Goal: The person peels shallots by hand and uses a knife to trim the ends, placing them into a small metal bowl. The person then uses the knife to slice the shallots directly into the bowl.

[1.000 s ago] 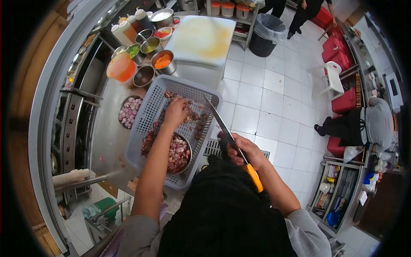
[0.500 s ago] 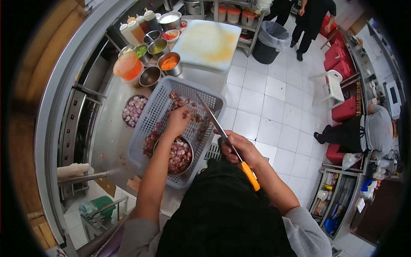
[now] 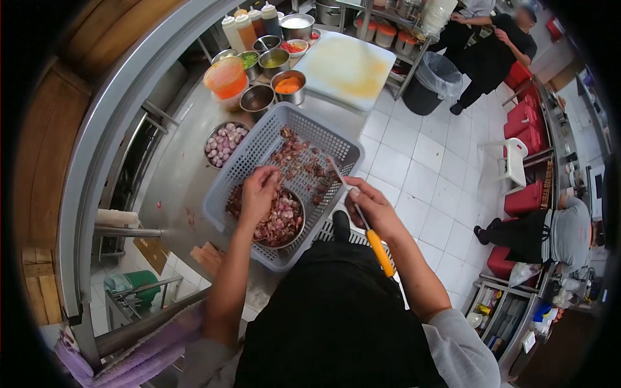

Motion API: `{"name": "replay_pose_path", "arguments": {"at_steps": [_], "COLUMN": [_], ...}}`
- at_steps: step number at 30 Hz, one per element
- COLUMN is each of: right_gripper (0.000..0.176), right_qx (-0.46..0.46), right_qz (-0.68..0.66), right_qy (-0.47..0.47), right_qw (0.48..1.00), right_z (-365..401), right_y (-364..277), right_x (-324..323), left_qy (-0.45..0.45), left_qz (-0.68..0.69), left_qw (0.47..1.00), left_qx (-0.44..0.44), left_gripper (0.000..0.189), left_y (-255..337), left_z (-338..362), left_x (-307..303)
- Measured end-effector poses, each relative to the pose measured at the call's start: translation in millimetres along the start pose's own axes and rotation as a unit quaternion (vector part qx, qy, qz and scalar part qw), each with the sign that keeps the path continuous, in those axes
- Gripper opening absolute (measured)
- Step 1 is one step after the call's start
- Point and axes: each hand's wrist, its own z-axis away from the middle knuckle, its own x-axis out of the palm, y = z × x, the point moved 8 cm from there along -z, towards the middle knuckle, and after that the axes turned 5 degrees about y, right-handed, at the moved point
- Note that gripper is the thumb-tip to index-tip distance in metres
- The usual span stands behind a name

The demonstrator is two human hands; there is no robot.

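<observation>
A grey plastic basket (image 3: 223,184) holds a metal bowl of red shallots (image 3: 283,220) and scattered shallot skins (image 3: 294,155). My left hand (image 3: 259,193) is over the bowl's upper left side, fingers curled together; what they hold, if anything, is too small to name. By the basket's right rim, my right hand (image 3: 374,208) grips a knife (image 3: 378,251) partway along its blade. Its yellow handle points down toward me and its tip reaches over the basket. Left of the basket, a metal bowl holds peeled shallots (image 3: 226,143).
Beyond the basket are metal pots, an orange-filled tub (image 3: 226,77), squeeze bottles (image 3: 244,29) and a white cutting board (image 3: 346,68). A black bin (image 3: 422,94) stands on the floor. People stand at the back and a person (image 3: 569,226) is at the right.
My left hand has moved from the skins in the basket's upper part back to the bowl. The view has shifted, and the knife still rests in my right hand.
</observation>
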Motion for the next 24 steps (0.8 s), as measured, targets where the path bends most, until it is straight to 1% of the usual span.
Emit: {"name": "replay_pose_path", "arguments": {"at_steps": [1,2,3,4,5,6,7,9,10,11,13,14,16,17,18,19,20,21,22,23,24], "right_gripper": [0.037,0.037,0.038,0.038,0.039,0.039,0.039,0.039,0.039,0.039,0.038,0.038,0.038,0.039,0.039,0.04,0.041,0.041,0.042,0.043,0.046], "right_qx": [0.013,0.005,-0.003,-0.005,-0.005,-0.005,-0.006,0.002,0.011,0.012,0.016,0.016,0.026,0.036,0.034,0.03,0.027,0.028,0.004,-0.02,-0.011], "right_qz": [-0.004,-0.002,0.001,0.0,-0.013,-0.026,-0.029,-0.025,-0.031,-0.033,-0.032,-0.037,-0.039,-0.041,-0.04,-0.021,-0.003,-0.003,0.032,0.068,0.079], "right_qy": [0.003,0.032,0.064,0.071,0.078,0.085,0.093,0.072,0.073,0.077,0.083,0.075,0.066,0.055,0.052,0.039,0.024,0.017,0.001,-0.016,-0.023], "right_qw": [1.0,0.999,0.998,0.997,0.997,0.996,0.995,0.997,0.997,0.996,0.996,0.996,0.997,0.997,0.997,0.999,0.999,0.999,0.999,0.997,0.997], "right_z": [3.2,4.5,7.5,11.5,16.7,21.2,24.7,30.9,33.8,35.3,36.7,36.4,37.1,36.6,35.3,33.3,30.9,26.7,21.1,16.1,16.8], "right_y": [-2.3,-4.0,-7.5,-8.7,-7.8,-6.6,-4.6,3.6,8.2,11.0,16.6,20.6,23.4,24.4,22.7,20.7,20.4,24.3,26.9,27.8,23.4], "right_x": [-7.8,-14.4,-21.0,-23.8,-26.0,-28.5,-31.5,-30.0,-28.9,-28.4,-27.6,-28.2,-28.0,-26.4,-24.3,-18.3,-10.8,-4.2,4.9,15.7,31.1], "left_qy": [-0.001,-0.013,-0.02,-0.022,-0.022,-0.061,-0.069,-0.199,-0.22,-0.225,-0.232,-0.234,-0.223,-0.221,-0.209,-0.189,-0.184,-0.148,-0.109,-0.1,-0.079], "left_qz": [-0.078,-0.126,-0.124,-0.277,-0.415,-0.399,-0.396,-0.367,-0.357,-0.355,-0.411,-0.41,-0.37,-0.371,-0.229,-0.078,-0.08,0.026,0.132,0.132,0.202], "left_qw": [0.997,0.991,0.991,0.941,0.843,0.852,0.852,0.865,0.858,0.857,0.841,0.841,0.87,0.87,0.941,0.979,0.979,0.989,0.985,0.986,0.974], "left_qx": [0.0,0.032,0.034,0.191,0.34,0.333,0.335,0.28,0.297,0.297,0.265,0.265,0.237,0.238,0.133,0.023,0.023,0.0,-0.021,-0.019,-0.061], "left_gripper": [0.021,0.022,0.022,0.024,0.026,0.029,0.029,0.028,0.026,0.026,0.026,0.026,0.024,0.024,0.023,0.022,0.022,0.023,0.023,0.023,0.025], "left_y": [-0.2,4.5,3.8,23.4,37.2,30.4,22.4,-3.9,-6.3,-9.5,-17.9,-17.9,-10.0,-6.3,-6.5,-8.9,-3.0,5.9,13.0,21.4,24.2], "left_z": [-11.3,-22.2,-31.8,-35.7,-32.4,-39.3,-46.2,-51.4,-48.0,-48.8,-52.7,-52.5,-55.2,-51.6,-48.0,-39.3,-23.9,-6.1,12.0,31.0,49.3], "left_x": [0.0,5.6,11.1,23.3,41.3,55.5,68.6,106.3,118.3,125.9,135.3,135.3,127.2,121.9,106.6,92.2,83.1,69.8,56.5,48.1,40.0]}}
